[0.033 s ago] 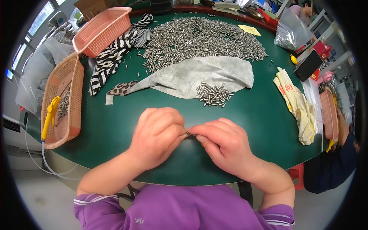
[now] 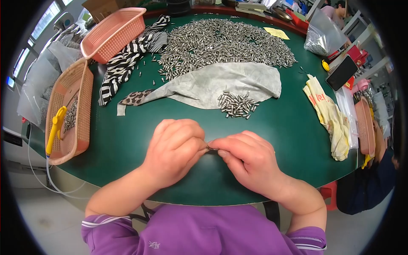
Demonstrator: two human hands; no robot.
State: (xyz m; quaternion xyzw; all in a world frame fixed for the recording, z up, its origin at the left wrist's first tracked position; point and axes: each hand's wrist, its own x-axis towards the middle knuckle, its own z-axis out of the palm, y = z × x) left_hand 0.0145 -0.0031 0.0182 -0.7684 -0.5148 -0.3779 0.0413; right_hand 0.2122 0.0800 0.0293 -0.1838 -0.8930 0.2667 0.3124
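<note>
Near the front of the table, my left hand [image 2: 174, 151] and my right hand [image 2: 248, 159] meet fingertip to fingertip. Each is closed in a pinch on one small metal part [image 2: 211, 149], of which only a dark, shiny sliver shows between the fingers. Just beyond my hands lies a small heap of silver cylindrical metal pieces [image 2: 238, 104], partly on the edge of a grey-white cloth [image 2: 225, 83]. Behind the cloth spreads a much larger pile of similar pieces [image 2: 221, 42].
Left stand two pink plastic baskets [image 2: 87, 85] [image 2: 142, 15]; the nearer holds metal pieces and a yellow-handled tool [image 2: 56, 127]. A striped cloth [image 2: 121, 63] lies beside them. On the right are a pale yellow cloth [image 2: 325, 110], a black phone [image 2: 342, 72] and a clear bag [image 2: 318, 36].
</note>
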